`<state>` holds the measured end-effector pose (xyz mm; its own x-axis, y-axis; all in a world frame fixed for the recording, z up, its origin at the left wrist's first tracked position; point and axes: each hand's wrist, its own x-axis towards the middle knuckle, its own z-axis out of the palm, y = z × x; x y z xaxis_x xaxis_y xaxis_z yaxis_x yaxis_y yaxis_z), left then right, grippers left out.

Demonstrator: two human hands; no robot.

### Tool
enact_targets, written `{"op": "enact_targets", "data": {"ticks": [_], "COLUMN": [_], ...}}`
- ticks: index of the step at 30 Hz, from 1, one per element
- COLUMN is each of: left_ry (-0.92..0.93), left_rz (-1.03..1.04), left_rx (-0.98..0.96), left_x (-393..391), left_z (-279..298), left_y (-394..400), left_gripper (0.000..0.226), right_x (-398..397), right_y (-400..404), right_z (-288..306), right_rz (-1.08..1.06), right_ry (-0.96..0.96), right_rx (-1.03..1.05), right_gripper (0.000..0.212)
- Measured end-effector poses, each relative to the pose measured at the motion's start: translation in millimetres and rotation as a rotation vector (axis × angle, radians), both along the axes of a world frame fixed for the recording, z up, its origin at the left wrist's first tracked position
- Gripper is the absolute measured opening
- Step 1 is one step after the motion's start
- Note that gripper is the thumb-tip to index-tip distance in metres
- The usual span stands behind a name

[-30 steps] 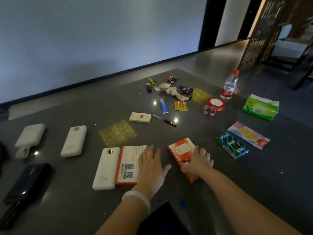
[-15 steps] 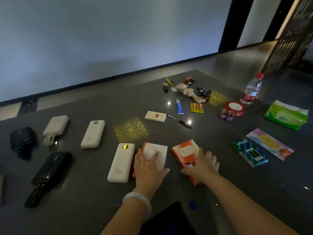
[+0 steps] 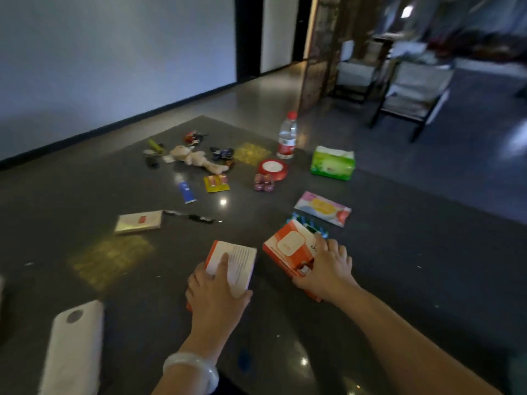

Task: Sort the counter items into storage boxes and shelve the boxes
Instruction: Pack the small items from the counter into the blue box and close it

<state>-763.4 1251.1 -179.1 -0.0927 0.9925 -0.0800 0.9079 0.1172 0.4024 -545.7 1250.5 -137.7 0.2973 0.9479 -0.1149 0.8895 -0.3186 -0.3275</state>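
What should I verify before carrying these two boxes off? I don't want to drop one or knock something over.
1. Left hand grips the orange-and-white box with printed text: ok.
2. Right hand grips the orange box with a white rounded square: ok.
3. Both boxes fully clear of the dark counter: cannot tell.
4. Blue-and-green patterned packet apart from the right box: cannot tell, the box overlaps it in view.
5. Storage box in sight to drop them into: not ok, none visible.
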Motion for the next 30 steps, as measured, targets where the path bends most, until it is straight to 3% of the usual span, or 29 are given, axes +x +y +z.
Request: {"op": "enact_targets", "data": {"ticks": [6,10,20,30], "left_ry": [-0.127,-0.108,-0.24,-0.066], "left_rz": [-0.346,-0.51,-0.904,-1.121], "left_rx": [0.154,0.234,0.213,0.308], "left_x": [95,161,295,378], "left_z": [22,45,89,111], "left_y": [-9,-36,-140,-201], "left_gripper": [0.098,0.101,0.092,0.093], "right_x": [90,150,289,364], "right_y": [-59,-114,-270,-347], "right_z": [53,84,93,75], "right_rz": [-0.165,-0.29,-0.517,-0.704], "right_ry": [-0.044,-0.092,-0.152,-0.185], "right_rx": [0.127,0.175,0.212,0.248], "right_gripper": [0.109,0.108,0.108,0.108]}}
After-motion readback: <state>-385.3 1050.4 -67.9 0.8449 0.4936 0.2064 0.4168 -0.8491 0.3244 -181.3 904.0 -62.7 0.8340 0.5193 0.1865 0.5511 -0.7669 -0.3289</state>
